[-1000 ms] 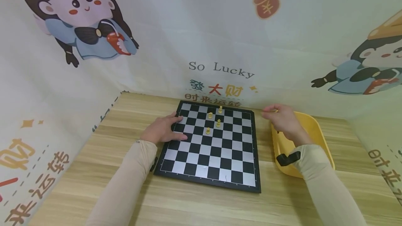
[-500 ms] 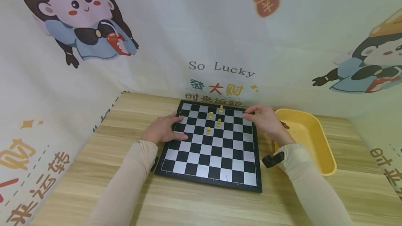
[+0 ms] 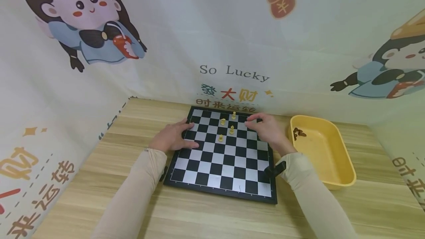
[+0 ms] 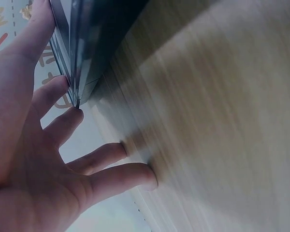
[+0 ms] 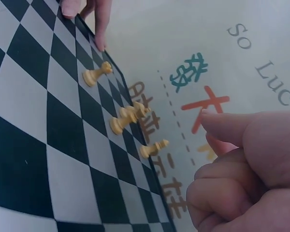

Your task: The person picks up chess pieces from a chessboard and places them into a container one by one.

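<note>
One bench (image 3: 186,218) is carrying one chessboard (image 3: 219,169), which is staying put, and one yellow tray (image 3: 320,150) beside its right edge. The tray's far-left corner is now showing, as the right hand (image 3: 267,130) is moving away over the board; work is apparently shifting from tray to board. Hands, two: the left hand (image 3: 170,137) is resting on the left edge, grip spread loosely; the right grip is curling, and whether it is pinching anything I cannot tell. Four pale pieces (image 3: 231,130) are standing on the far half, count unchanging; brown pieces (image 3: 300,132) are clumping, uncountable, inside the tray.
</note>
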`<state>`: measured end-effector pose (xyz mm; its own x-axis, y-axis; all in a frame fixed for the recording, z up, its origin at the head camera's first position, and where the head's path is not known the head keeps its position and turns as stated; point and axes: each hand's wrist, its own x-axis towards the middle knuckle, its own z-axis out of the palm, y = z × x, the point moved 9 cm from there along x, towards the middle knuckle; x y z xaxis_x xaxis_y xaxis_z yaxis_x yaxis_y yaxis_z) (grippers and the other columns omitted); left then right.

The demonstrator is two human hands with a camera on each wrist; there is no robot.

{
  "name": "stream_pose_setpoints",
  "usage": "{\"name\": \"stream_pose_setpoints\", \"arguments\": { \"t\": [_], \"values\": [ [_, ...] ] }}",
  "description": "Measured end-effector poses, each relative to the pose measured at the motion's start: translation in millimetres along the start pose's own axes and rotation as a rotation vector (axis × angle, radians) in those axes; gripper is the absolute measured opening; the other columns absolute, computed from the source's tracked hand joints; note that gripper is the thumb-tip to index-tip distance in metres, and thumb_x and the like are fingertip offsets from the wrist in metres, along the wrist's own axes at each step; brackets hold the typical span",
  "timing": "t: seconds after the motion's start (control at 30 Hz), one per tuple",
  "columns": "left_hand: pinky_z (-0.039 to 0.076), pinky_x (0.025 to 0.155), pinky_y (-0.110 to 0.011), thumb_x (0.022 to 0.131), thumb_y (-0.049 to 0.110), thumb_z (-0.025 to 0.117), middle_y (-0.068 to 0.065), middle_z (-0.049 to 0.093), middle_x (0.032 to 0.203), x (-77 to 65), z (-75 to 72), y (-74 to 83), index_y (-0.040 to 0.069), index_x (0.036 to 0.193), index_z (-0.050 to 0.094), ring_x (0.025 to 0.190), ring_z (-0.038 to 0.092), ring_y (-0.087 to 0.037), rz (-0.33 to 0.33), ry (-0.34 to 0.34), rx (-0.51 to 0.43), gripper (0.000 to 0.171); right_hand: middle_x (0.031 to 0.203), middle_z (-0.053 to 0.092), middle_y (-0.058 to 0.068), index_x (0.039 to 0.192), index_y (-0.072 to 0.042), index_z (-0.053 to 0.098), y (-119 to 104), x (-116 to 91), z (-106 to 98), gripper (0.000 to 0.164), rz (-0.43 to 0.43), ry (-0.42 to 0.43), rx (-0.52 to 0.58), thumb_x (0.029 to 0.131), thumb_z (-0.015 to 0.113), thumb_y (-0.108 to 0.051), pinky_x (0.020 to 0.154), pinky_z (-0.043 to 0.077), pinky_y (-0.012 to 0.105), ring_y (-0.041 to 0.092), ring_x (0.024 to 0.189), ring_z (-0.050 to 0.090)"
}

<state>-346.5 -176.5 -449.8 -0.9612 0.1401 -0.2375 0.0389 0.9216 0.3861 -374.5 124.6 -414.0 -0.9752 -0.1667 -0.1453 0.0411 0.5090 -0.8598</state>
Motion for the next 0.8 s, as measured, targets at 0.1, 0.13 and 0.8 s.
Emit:
{"name": "stream_pose_setpoints", "arguments": {
  "t": [0.1,0.13,0.8],
  "values": [
    [0.032,0.121,-0.064,0.081,0.063,0.077,-0.005,0.018,0.173,0.3,-0.3,0.1,0.029,0.158,0.039,0.154,0.025,-0.048,0.001,0.001,-0.001,0.093,0.052,0.037,-0.01,0.129,-0.007,0.064,0,2,6,0.039,-0.006,-0.014,0.023,0.097,0.069,-0.03,0.044,0.03,0.024,0.01,0.044,0.035],
    [0.032,0.121,-0.064,0.081,0.063,0.077,-0.005,0.018,0.173,0.5,-0.2,0.1,0.029,0.158,0.039,0.154,0.025,-0.047,0.002,0.001,0.001,0.093,0.051,0.036,-0.01,0.129,-0.008,0.064,1,3,8,0.039,0.0,-0.016,0.033,0.097,0.069,-0.03,0.043,0.03,0.024,0.01,0.043,0.035],
    [0.035,0.122,-0.06,0.08,0.064,0.077,-0.01,0.021,0.172,0.6,-1.5,2.9,0.026,0.158,0.041,0.154,0.029,-0.044,0.021,0.019,0.03,0.094,0.073,0.054,-0.004,0.128,-0.01,0.067,10,13,36,0.037,-0.004,-0.024,0.058,0.096,0.071,-0.028,0.05,0.035,0.026,0.013,0.05,0.037]
  ]
}}
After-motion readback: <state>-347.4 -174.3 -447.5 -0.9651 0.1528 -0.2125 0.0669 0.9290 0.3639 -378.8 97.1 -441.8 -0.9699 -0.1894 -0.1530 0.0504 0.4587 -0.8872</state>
